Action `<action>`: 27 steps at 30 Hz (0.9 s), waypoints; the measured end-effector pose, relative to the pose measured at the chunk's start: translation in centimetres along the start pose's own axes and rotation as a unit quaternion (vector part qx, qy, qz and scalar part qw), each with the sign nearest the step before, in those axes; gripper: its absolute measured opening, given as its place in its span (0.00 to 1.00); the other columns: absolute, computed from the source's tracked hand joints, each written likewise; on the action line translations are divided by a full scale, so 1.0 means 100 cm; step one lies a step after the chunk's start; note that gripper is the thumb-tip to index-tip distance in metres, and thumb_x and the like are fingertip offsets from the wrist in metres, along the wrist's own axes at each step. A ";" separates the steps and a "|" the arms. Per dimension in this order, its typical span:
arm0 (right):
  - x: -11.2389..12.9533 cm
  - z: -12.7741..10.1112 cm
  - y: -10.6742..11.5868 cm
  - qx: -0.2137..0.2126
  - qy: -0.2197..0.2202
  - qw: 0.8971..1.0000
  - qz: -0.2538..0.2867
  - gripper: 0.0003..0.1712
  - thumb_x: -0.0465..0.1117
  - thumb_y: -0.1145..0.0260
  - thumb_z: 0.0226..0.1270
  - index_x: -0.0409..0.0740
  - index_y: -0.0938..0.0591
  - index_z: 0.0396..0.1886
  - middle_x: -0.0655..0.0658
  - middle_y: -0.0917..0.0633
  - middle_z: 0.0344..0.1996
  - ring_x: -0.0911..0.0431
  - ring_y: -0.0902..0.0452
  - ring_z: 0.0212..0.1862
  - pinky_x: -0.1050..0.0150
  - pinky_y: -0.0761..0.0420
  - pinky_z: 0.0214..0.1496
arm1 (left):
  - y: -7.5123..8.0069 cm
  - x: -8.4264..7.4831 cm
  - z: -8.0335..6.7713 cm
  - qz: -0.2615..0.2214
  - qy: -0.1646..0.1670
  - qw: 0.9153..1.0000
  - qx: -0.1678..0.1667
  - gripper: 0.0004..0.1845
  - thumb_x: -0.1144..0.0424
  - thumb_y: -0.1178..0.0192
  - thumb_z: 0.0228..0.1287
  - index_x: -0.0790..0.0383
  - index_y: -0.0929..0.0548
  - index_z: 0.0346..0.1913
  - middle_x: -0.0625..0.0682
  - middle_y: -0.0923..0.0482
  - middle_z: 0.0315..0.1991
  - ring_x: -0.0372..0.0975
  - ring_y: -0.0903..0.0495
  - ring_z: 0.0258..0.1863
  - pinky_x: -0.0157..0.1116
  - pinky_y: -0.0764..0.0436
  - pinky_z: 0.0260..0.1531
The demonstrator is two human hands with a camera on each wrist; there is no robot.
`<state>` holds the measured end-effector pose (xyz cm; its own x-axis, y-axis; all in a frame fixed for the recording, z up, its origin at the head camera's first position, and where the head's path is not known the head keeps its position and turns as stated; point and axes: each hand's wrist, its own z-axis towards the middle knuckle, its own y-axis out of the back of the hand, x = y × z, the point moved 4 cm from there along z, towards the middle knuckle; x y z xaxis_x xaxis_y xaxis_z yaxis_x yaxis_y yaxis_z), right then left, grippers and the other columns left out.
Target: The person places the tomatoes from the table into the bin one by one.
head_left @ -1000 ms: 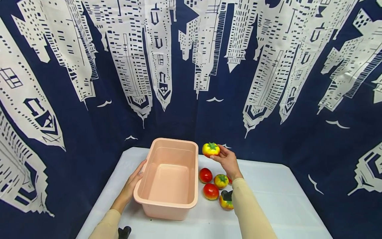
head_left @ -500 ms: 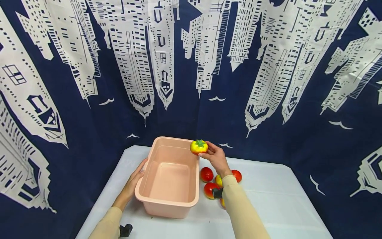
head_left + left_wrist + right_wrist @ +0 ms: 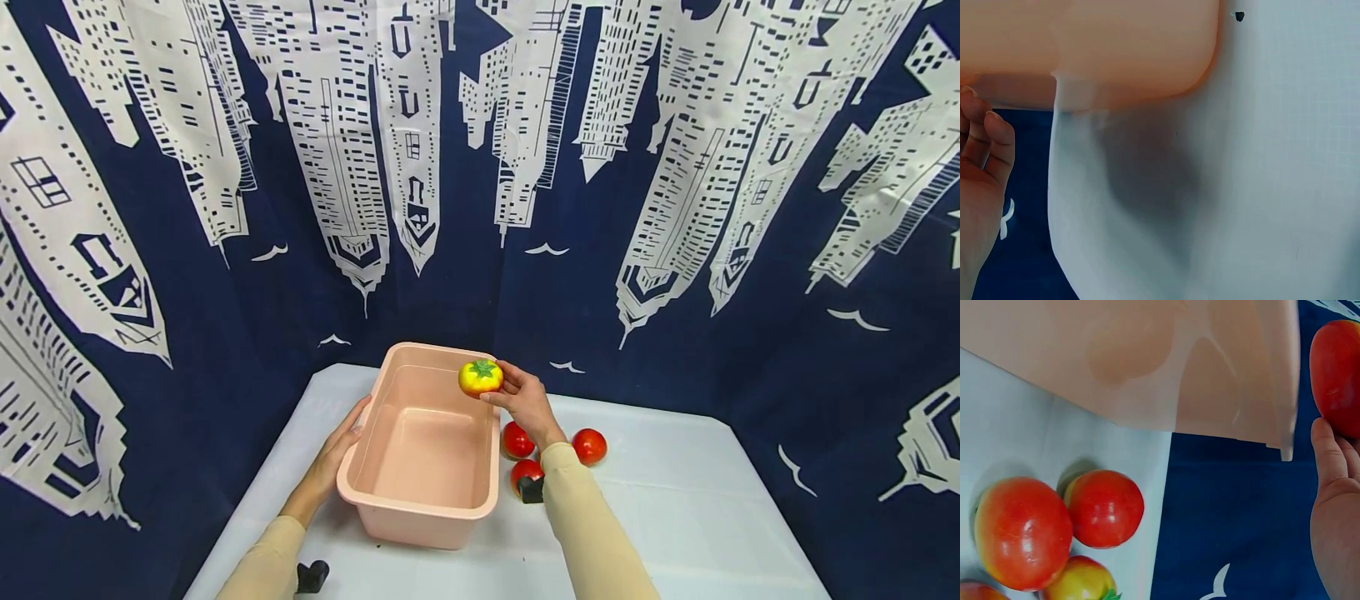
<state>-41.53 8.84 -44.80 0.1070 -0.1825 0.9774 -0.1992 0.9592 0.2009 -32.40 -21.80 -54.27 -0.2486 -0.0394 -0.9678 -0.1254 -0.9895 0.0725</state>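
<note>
Our right hand (image 3: 525, 402) grips a yellow tomato (image 3: 481, 377) over the pink tub's (image 3: 420, 500) far rim, while our left hand (image 3: 339, 450) lies flat-fingered against its side, steadying it on the desk (image 3: 675, 517).

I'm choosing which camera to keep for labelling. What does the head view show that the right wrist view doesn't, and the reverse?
Only the head view shows the left hand resting against the pink bin's side, the bin's bare inside, the green top of the held tomato, the skyline curtain and the whole white table. Only the right wrist view shows a yellow-green tomato lying by the red ones; in the head view the forearm hides it. Both show the right hand holding the tomato by the bin's rim, and red tomatoes on the table beside the bin.
</note>
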 end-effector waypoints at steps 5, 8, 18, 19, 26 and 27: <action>-0.004 0.001 0.000 0.000 0.001 1.000 -0.021 0.43 0.27 0.29 0.54 0.40 0.32 0.71 0.39 0.26 0.67 0.46 0.29 0.67 0.57 0.26 0.62 | 0.000 0.000 0.000 0.000 0.002 1.000 -0.004 0.29 0.55 0.65 0.77 0.47 0.48 0.78 0.53 0.58 0.80 0.25 0.49 0.71 0.15 0.46 0.59; -0.008 0.000 0.002 0.000 0.005 0.999 -0.034 0.41 0.25 0.31 0.55 0.38 0.31 0.70 0.37 0.27 0.67 0.45 0.30 0.68 0.55 0.27 0.62 | 0.000 0.001 0.000 -0.002 0.003 1.000 -0.003 0.29 0.55 0.65 0.77 0.47 0.49 0.78 0.52 0.58 0.80 0.29 0.51 0.73 0.15 0.46 0.60; -0.018 -0.004 0.019 -0.027 -0.020 0.997 -0.067 0.37 0.29 0.30 0.57 0.42 0.29 0.68 0.40 0.25 0.66 0.46 0.28 0.67 0.56 0.27 0.63 | 0.000 0.002 0.000 -0.003 -0.007 1.000 -0.001 0.29 0.56 0.65 0.76 0.50 0.49 0.78 0.55 0.59 0.80 0.22 0.50 0.70 0.14 0.48 0.60; -0.019 -0.005 0.022 -0.029 -0.027 0.997 -0.070 0.37 0.30 0.30 0.57 0.43 0.29 0.68 0.41 0.25 0.67 0.47 0.29 0.67 0.56 0.27 0.63 | 0.000 0.003 0.000 -0.003 -0.006 1.000 0.000 0.29 0.57 0.65 0.76 0.50 0.49 0.78 0.55 0.59 0.80 0.21 0.50 0.69 0.14 0.48 0.59; -0.027 -0.009 0.040 -0.036 -0.038 0.995 -0.083 0.37 0.32 0.30 0.58 0.45 0.29 0.68 0.41 0.27 0.68 0.48 0.32 0.69 0.55 0.29 0.65 | 0.002 0.004 0.001 0.001 -0.002 1.000 0.001 0.29 0.56 0.66 0.76 0.49 0.49 0.78 0.53 0.60 0.80 0.21 0.53 0.70 0.13 0.49 0.59; -0.029 -0.010 0.043 -0.039 -0.041 0.995 -0.079 0.36 0.32 0.30 0.58 0.45 0.29 0.68 0.41 0.27 0.68 0.48 0.32 0.69 0.55 0.29 0.65 | 0.003 0.004 0.001 0.001 -0.003 1.000 0.003 0.29 0.56 0.66 0.76 0.49 0.49 0.78 0.53 0.60 0.80 0.21 0.53 0.70 0.13 0.49 0.59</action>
<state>-41.73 13.66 -46.82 0.0511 -0.3468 0.9366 -0.1095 0.9302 0.3504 -32.65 -22.05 -54.61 -0.2541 -0.0415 -0.9663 -0.1303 -0.9885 0.0768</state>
